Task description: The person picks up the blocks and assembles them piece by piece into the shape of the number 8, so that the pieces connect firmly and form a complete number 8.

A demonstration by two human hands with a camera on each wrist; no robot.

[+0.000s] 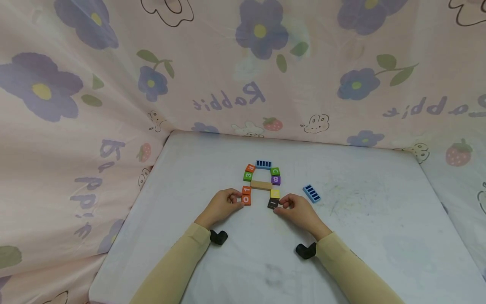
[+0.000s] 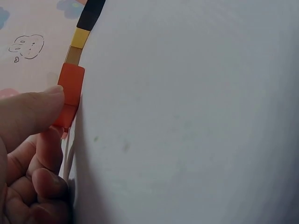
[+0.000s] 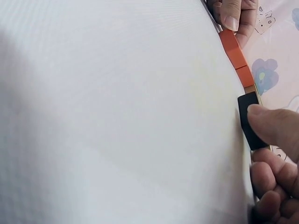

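Observation:
On the white table, blocks stand in an A-like outline. My left hand (image 1: 223,206) is at the lower left end, thumb and forefinger pinching the orange block marked 0 (image 1: 246,200); an orange block marked 1 (image 1: 246,190) adjoins it. At the lower right end, my right hand (image 1: 298,211) pinches a black block (image 1: 273,203), its thumb on the near face in the right wrist view. Just beyond lies a yellow block (image 1: 275,194). A plain wooden bar (image 1: 261,185) spans the two sides. Higher up are green (image 1: 248,176), orange R (image 1: 250,168), green C (image 1: 275,171) and purple (image 1: 276,180) blocks.
A blue striped block (image 1: 263,164) tops the outline. Another blue striped block (image 1: 311,193) lies apart, right of my right hand. Flowered cloth (image 1: 258,105) hangs behind the table (image 1: 379,236) and along its sides. Black wrist-worn pieces (image 1: 306,251) sit by both cuffs.

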